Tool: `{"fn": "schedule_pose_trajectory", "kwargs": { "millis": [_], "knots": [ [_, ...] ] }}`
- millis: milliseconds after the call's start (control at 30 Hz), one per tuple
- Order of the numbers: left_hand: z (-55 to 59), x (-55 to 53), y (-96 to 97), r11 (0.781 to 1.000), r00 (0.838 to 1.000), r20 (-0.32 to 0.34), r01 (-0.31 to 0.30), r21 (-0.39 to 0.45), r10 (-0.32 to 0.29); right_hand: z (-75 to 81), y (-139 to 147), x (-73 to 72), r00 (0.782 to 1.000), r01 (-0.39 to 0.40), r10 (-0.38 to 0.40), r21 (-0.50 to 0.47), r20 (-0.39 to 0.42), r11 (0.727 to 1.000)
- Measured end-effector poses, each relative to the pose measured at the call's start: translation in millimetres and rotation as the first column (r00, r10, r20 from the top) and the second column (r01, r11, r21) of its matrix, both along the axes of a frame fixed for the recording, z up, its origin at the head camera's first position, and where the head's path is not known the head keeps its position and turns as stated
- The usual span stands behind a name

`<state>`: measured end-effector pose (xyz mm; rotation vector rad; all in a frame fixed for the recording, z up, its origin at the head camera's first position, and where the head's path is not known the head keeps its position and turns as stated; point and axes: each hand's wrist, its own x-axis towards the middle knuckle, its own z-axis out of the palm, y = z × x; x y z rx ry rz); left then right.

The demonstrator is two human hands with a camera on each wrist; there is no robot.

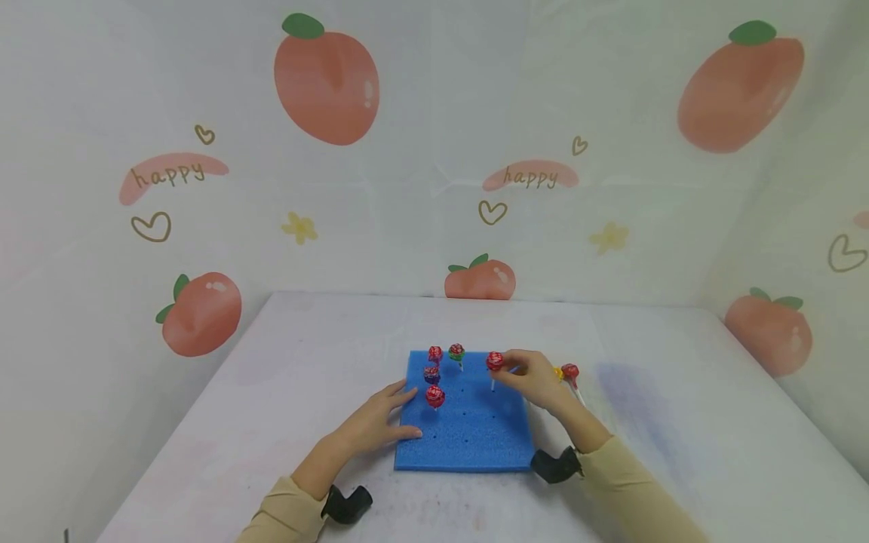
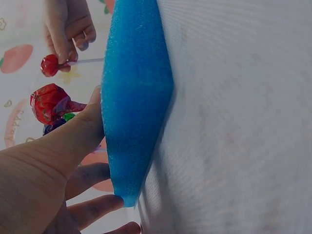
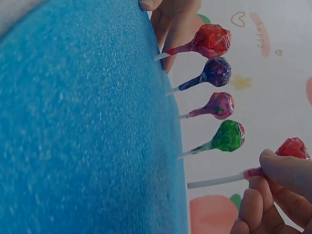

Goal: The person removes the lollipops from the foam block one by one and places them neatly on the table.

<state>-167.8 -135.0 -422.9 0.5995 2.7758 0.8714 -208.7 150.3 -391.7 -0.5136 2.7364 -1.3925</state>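
A blue foam board (image 1: 475, 445) with rows of small holes lies on the table. My right hand (image 1: 532, 377) pinches a red-wrapped lollipop (image 1: 495, 361) just below its candy, over the board's far right part. In the right wrist view its white stick (image 3: 214, 182) points toward the foam, the lower end showing bare. My left hand (image 1: 373, 422) rests against the board's left edge, fingers spread, thumb on top. Upright in the foam near it stand a red lollipop (image 3: 212, 41), a purple one (image 3: 217, 72), a pink one (image 3: 222, 106) and a green one (image 3: 229, 136).
Right of the board, beyond my right hand, a red lollipop (image 1: 570, 371) and a yellow one (image 1: 559, 372) lie on the white table (image 1: 652, 347). A white cloth backdrop (image 1: 421, 113) with printed peaches rises behind the table.
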Motion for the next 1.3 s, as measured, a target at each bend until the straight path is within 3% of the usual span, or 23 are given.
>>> {"fn": "schedule_pose_trajectory", "kwargs": {
  "millis": [467,1300],
  "knots": [
    [1.4,0.2,0.2,1.000,1.000,0.018,-0.003,0.002,0.003,-1.5,15,0.9,0.997,0.075,-0.076,0.028,0.031,0.997],
    [-0.8,-1.2,-0.5,1.000,1.000,0.024,-0.004,-0.004,0.004,-1.3,45,4.3,0.992,0.112,-0.113,0.012,0.057,0.994]
  ]
}}
